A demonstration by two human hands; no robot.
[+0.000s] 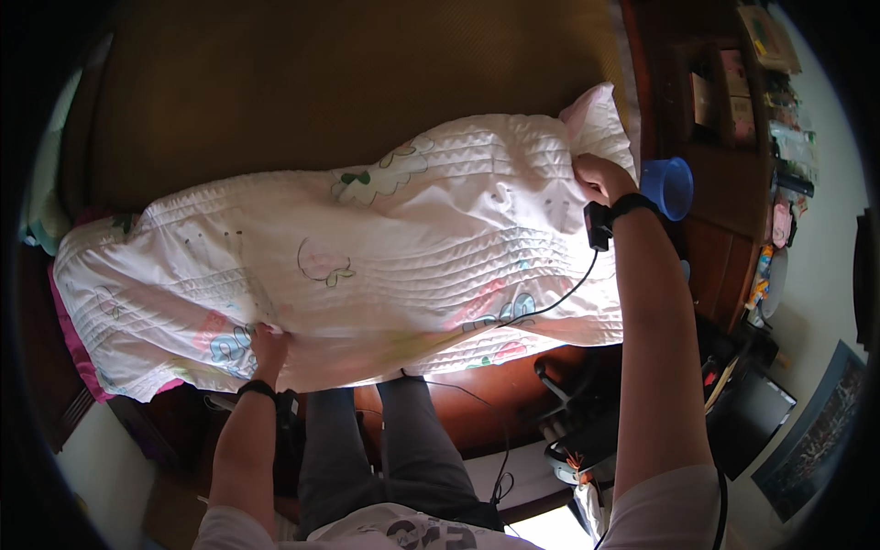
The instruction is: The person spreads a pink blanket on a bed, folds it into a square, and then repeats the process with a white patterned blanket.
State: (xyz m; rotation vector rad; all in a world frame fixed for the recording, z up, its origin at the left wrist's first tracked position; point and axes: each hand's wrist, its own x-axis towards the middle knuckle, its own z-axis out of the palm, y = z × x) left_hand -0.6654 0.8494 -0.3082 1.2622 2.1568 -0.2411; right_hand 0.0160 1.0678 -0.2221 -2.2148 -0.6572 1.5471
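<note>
A white quilted blanket with printed fruit and leaf figures lies across the near side of a bed with a brown woven mat. Near its lower left edge, my left hand pinches a fold of the cloth. At the blanket's right end is my right hand, bent over the edge; its fingertips are partly hidden against the fabric. A pinkish corner of the cloth sticks up beyond that hand. Both wrists wear black bands, the right one with a small black device and a cable.
A blue plastic container stands right of the bed by a dark wooden cabinet with small goods. Magenta cloth shows beneath the blanket's left end, and a green pillow lies at far left. A black cable hangs near my legs.
</note>
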